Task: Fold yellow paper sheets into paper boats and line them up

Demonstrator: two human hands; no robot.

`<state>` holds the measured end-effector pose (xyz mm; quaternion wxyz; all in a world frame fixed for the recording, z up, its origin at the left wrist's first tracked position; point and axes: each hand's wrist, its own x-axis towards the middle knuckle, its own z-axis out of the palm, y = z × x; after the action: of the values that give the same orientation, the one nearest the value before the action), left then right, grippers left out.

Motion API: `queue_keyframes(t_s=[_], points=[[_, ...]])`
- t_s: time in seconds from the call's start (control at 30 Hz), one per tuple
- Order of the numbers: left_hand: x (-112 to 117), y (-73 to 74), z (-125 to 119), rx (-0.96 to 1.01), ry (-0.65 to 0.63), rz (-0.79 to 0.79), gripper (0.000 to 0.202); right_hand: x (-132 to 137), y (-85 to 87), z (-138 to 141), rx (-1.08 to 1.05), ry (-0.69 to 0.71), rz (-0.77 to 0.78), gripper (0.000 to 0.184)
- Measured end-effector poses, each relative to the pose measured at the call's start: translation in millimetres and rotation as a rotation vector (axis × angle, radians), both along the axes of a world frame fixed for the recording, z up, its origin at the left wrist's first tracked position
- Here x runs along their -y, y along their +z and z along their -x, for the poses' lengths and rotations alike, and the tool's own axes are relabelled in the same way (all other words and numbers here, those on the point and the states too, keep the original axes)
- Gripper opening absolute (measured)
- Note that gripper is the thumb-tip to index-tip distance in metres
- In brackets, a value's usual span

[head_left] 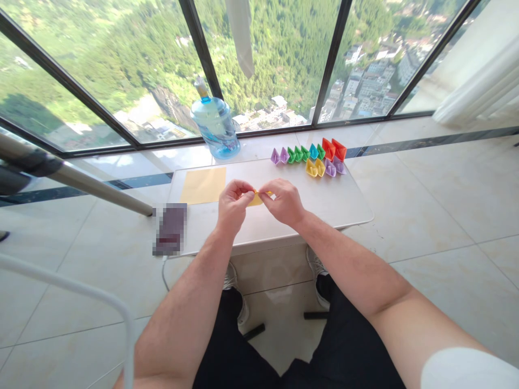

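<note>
Between my two hands, just over the low white table, is a small piece of folded yellow paper. My left hand pinches its left side between thumb and fingers. On the other side, my right hand has thumb and fingertips closed on the paper too. Fingers cover much of it, so its full shape is hidden. Left of my hands lies a flat pale-yellow sheet. Beyond my right hand stand several folded paper boats: purple, green, blue, red and yellow.
A large blue water bottle stands on the floor behind the table, by the window. A blurred-out phone-like object with a cable lies at the table's left edge. A pole and a white curved tube are at left.
</note>
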<state>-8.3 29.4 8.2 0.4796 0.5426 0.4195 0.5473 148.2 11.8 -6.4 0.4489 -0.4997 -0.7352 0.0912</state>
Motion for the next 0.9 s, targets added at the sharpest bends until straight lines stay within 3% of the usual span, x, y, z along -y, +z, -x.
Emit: queue_keyframes(t_s=[0.47, 0.9], points=[[-3, -3.9, 0, 0.086, -0.025, 0.037, 0.017, 0, 3.4, 1, -0.094, 0.104, 0.027, 0.017], [3, 0.5, -3, 0.04, -0.028, 0.106, 0.025, 1, 12.6, 3, -0.352, 0.065, 0.261, 0.011]])
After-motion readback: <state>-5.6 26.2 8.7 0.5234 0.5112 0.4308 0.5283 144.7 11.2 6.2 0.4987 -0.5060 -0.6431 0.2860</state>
